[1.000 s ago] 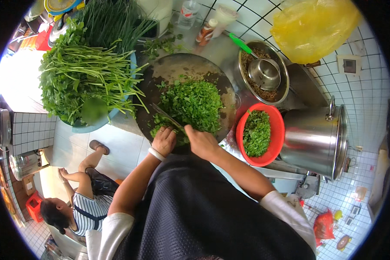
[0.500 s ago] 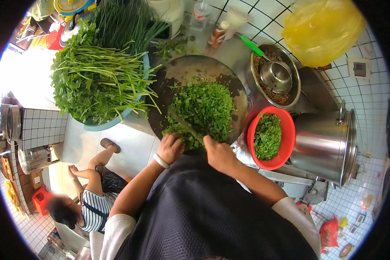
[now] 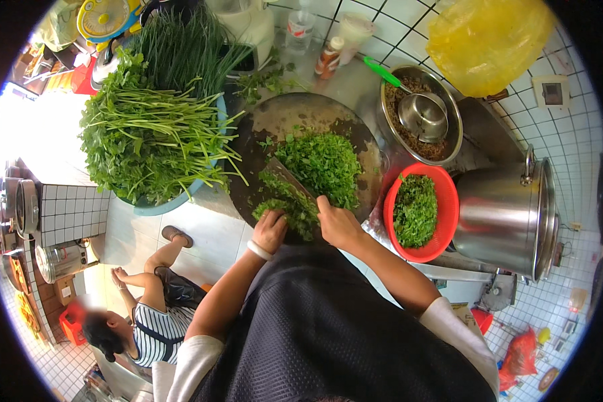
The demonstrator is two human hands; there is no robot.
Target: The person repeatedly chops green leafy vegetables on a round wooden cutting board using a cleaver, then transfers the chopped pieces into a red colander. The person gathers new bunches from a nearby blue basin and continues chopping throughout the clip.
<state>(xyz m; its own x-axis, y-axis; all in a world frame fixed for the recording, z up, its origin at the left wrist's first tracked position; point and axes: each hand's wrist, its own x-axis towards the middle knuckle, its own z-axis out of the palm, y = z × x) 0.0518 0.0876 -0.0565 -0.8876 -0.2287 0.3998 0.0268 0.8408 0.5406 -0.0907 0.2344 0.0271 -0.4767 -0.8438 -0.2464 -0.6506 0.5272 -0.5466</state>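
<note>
My right hand point(image 3: 340, 225) is closed round the handle of a cleaver point(image 3: 288, 178), whose blade slants across the round chopping board point(image 3: 295, 107). Beyond the blade lies a heap of chopped green herbs point(image 3: 325, 164). On its near side sits a smaller clump of cut herbs point(image 3: 287, 201). My left hand point(image 3: 270, 232), with a white band at the wrist, presses curled fingers onto the near end of that clump. The handle is mostly hidden inside my right fist.
A blue tub point(image 3: 171, 203) heaped with leafy stems point(image 3: 154, 134) stands left of the board. To the right are a red basket point(image 3: 453, 214) of chopped greens, a steel bowl point(image 3: 459, 127) with a ladle point(image 3: 423, 117), and a steel pot point(image 3: 499, 218). A person point(image 3: 157, 328) sits at lower left.
The cleaver blade has turned and shows more of its flat side, with a wider gap between the heap and the clump. My left hand stays on the herbs. The whole view has shifted slightly.
</note>
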